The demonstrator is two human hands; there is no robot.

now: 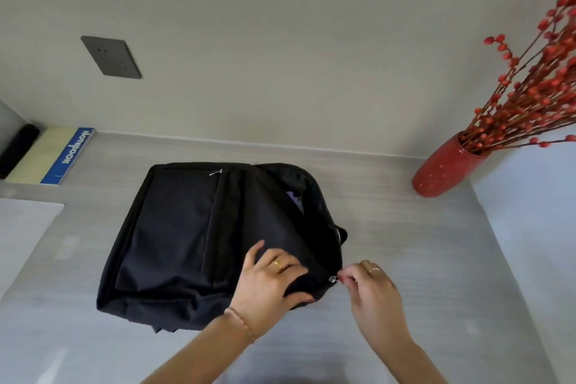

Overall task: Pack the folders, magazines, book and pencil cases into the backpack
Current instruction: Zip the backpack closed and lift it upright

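A black backpack (pixel 187 237) lies flat on the grey table, its main compartment gaping along the right side. A bit of purple (pixel 294 199) shows inside the opening. My left hand (pixel 268 284) grips the near right corner of the backpack's fabric. Just to its right, my right hand (pixel 371 287) pinches the silver zipper pull (pixel 333 279) at the near end of the opening. A second zipper pull (pixel 215 172) sits at the far edge of the front pocket.
A notebook with a blue spine (pixel 53 156) lies at the far left beside a black object (pixel 18 150). A red vase (pixel 445 165) of red berry branches stands at the far right. A dark wall plate (pixel 111 57) is on the wall.
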